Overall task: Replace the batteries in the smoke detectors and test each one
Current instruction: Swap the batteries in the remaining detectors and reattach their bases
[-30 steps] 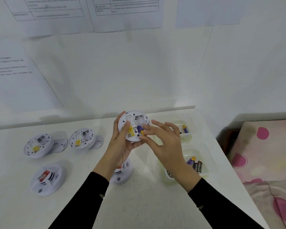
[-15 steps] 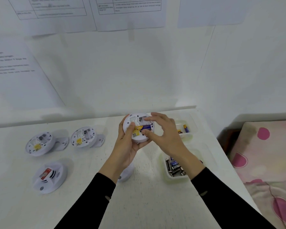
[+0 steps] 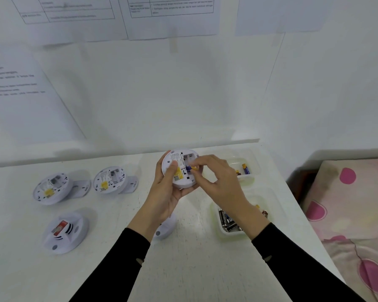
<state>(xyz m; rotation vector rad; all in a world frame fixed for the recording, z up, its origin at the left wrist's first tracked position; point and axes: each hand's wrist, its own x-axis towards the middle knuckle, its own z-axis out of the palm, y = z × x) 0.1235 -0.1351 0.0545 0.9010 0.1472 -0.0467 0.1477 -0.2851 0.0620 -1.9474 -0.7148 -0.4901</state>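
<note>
My left hand holds a round white smoke detector above the table, back side toward me, battery bay open. My right hand pinches a blue and yellow battery at the bay with thumb and fingertips. Two more detectors lie back-up at the left, and one detector lies face-up with a red label. Another detector peeks out under my left wrist.
A clear tray of dark batteries sits under my right forearm. A second clear tray with a few batteries is at the back right. The white table ends at the right beside a pink spotted bedcover.
My right hand's fingers have shifted on the battery at the open bay, and the battery now shows less. The detector stays in my left hand, barely moved.
</note>
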